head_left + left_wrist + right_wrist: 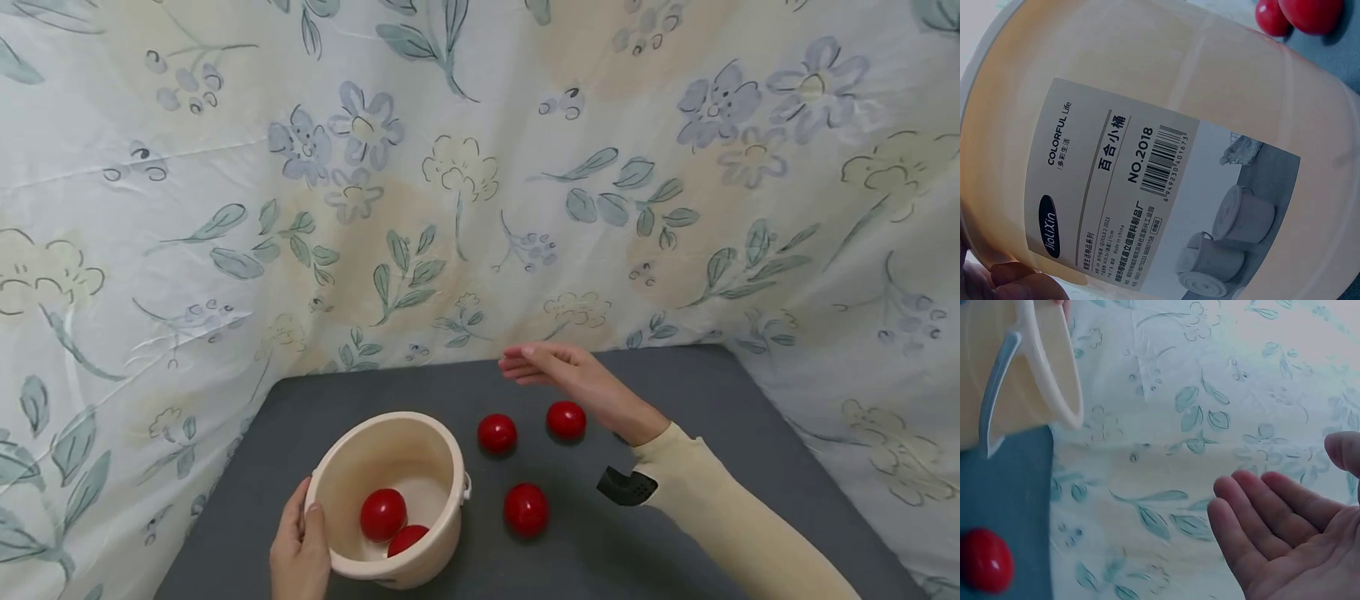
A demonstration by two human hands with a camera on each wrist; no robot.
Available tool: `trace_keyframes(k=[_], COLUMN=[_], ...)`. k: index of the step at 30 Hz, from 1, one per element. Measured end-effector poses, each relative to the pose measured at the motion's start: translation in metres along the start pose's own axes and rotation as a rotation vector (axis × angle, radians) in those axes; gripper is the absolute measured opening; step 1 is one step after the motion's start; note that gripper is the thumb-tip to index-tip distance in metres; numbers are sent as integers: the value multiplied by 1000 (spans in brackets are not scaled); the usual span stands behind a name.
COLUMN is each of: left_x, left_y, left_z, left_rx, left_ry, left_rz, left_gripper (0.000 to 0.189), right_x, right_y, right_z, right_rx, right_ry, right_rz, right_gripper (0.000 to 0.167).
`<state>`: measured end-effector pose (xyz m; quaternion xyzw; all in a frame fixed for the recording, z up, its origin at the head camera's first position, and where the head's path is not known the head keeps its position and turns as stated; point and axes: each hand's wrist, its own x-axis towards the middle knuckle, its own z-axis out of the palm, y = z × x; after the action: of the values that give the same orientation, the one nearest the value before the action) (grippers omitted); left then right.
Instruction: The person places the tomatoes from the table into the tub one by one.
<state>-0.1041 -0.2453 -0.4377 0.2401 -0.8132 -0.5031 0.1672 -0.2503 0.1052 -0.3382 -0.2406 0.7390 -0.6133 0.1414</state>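
Note:
A cream plastic bucket [352, 450] leans with its mouth toward me, and my left hand [300, 542] grips its left rim, thumb on the inside. Two red balls [383, 515] lie at the bottom of the bucket. On the dark table, three more balls sit to the bucket's right: a near ball [527, 510], a middle ball [497, 434] and a far ball [566, 421]. Raised beyond the far ball is my right hand [555, 371], its fingers extended and holding nothing. The right wrist view shows its bare palm [1310, 562].
The dark grey table [600, 550] ends at a floral cloth [465, 208] hanging behind it and along both sides. A printed label [1147, 187] covers the bucket's outer wall, and a white handle [997, 394] hangs at its side. A black device [627, 486] is strapped at my right wrist.

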Motion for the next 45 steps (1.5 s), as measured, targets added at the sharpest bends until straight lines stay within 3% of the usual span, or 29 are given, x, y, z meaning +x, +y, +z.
trace_keyframes(k=[7, 10, 14, 19, 27, 30, 36, 45], left_x=[1, 1, 2, 1, 0, 0, 1, 1], left_y=[-2, -2, -1, -1, -1, -1, 1, 0], left_z=[0, -1, -1, 0, 1, 2, 2, 0], left_rx=[16, 26, 22, 14, 18, 8, 18, 19], left_ry=[-3, 3, 0, 7, 20, 19, 17, 10], left_rz=[-12, -15, -12, -11, -6, 4, -1, -5], left_gripper=[48, 48, 49, 49, 48, 48, 48, 48], right_x=[-20, -26, -32, -38, -46, -50, -53, -56], right_y=[3, 7, 21, 47, 92, 109, 132, 146], right_z=[3, 10, 19, 28, 40, 46, 58, 72], right_rx=[-369, -509, -587, -601, -364, -339, -425, -555], right_ry=[130, 127, 102, 93, 81, 48, -29, -99], right_rz=[-106, -136, -148, -122, 11, 46, 70, 81], right_gripper=[48, 53, 58, 59, 60, 63, 74, 78])
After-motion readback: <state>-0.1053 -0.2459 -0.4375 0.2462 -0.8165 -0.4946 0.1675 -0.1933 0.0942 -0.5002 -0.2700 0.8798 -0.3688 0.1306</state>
